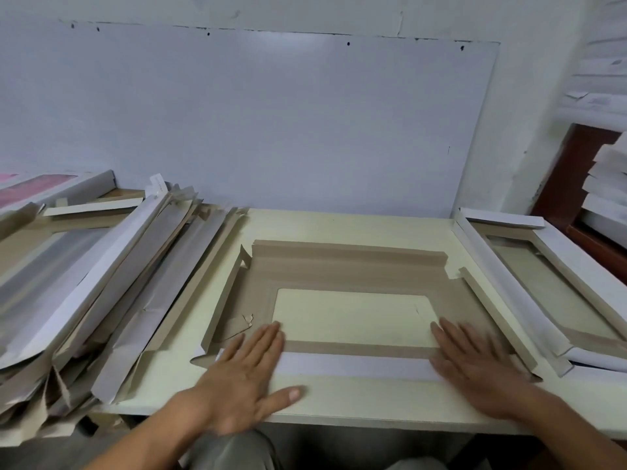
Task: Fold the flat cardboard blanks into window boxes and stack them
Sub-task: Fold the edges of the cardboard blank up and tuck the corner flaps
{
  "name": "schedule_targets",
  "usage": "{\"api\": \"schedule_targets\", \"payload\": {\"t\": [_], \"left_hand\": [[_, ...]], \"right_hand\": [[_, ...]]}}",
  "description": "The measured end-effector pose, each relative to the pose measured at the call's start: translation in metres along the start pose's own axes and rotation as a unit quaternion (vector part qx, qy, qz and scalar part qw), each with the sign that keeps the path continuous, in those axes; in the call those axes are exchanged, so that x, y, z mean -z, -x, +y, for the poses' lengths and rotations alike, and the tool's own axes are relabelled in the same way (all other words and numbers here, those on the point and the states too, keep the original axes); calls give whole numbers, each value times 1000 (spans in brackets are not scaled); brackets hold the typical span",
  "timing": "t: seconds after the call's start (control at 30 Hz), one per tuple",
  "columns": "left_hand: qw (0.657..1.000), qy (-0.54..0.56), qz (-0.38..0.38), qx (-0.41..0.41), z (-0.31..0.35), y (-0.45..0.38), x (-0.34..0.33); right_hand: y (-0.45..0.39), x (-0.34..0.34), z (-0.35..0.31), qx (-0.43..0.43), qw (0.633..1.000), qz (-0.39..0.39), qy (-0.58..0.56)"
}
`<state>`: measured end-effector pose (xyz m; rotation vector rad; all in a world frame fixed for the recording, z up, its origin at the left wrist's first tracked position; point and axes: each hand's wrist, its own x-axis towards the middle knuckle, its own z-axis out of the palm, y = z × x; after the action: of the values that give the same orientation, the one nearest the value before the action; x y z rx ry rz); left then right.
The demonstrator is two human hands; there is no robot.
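While both my hands lie flat on the work, the entries read as follows.

Blank: flat brown cardboard blank with a rectangular window cut-out (339,269) lies brown side up on the pale cream tabletop (339,225), centred in front of me; its near flap (356,366) is folded over and shows its white face.
Left hand: my left hand (244,378) presses palm down on the left end of that white flap, fingers straight and spread, thumb out along the table edge; it grips nothing.
Right hand: my right hand (475,361) presses palm down on the right end of the same flap, fingers extended; slightly blurred, gripping nothing.
Left of blank: untidy heap of flat grey-brown and white cardboard blanks (101,283), overhanging the table edge.
Right of blank: folded white window box with raised sides (556,283), just beside the blank.
Behind: large white board (271,123) leaning on the wall.
Far right: stack of white cardboard pieces (607,184), blurred.
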<state>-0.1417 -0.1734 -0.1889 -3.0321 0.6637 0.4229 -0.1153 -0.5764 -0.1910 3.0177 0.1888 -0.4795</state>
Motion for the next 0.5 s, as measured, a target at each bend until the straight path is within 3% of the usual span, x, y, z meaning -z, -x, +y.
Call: {"api": "schedule_targets", "payload": {"t": [0.07,0.17,0.27,0.33,0.4,0.5], "left_hand": [[999,-5,11,36,-9,6,-2],[993,-7,75,88,-4,4,-5],[989,9,109,103,18,6,0],[987,12,144,74,39,6,9],[966,-37,252,32,60,11,13],[939,33,328,-104,94,28,0]], "right_hand": [[7,2,7,14,1000,11,-3],[17,16,4,69,994,88,-17],[29,38,-13,93,995,40,-25],[33,47,-30,111,993,-13,-33],[31,53,-48,151,987,-32,-43],[20,63,-85,226,972,-38,-55]]}}
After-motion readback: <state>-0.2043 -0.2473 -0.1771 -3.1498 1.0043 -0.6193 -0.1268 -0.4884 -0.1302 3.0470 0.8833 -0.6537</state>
